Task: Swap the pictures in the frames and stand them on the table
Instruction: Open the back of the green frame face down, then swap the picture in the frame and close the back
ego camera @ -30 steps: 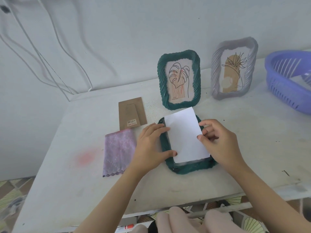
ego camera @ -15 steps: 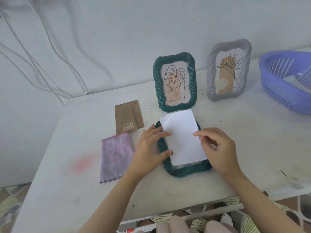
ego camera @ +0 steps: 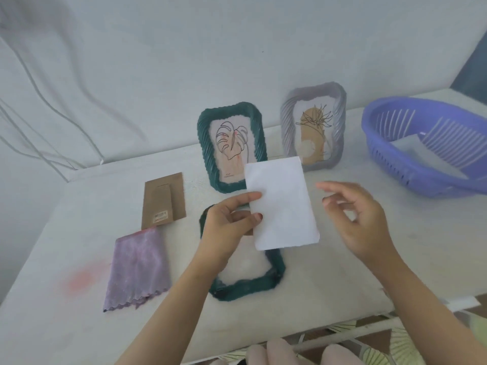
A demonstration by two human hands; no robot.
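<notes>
The left hand (ego camera: pixel 232 222) pinches the white picture sheet (ego camera: pixel 282 204) by its left edge, thumb on the blank back and fingers behind, lifting it clear of the table; the right hand (ego camera: pixel 361 219) hovers just right of the sheet, fingers loosely spread and holding nothing. Directly below the pinch lies 1 dark green frame (ego camera: pixel 247 283), face down and open, its window empty, so the sheet looks freshly drawn out. To do this step well, I judge the sheet should be kept flat, held by the edges only, with the right hand taking the far edge so it neither creases nor smudges, then set aside where it will not be mixed up. Left of the grip, a purple cloth (ego camera: pixel 137 267) lies near the table (ego camera: pixel 342 280) front and the brown cardboard backing (ego camera: pixel 163 198) lies beyond it, both well apart from the frame and out of the way. Behind the sheet stand 2 frames: a green standing frame (ego camera: pixel 232 146) with a leaf drawing, partly covered by the lifted sheet, and a grey frame (ego camera: pixel 313 130) to its right. These could be knocked over by a careless sweep. Far right sits a blue basket (ego camera: pixel 421 154).
</notes>
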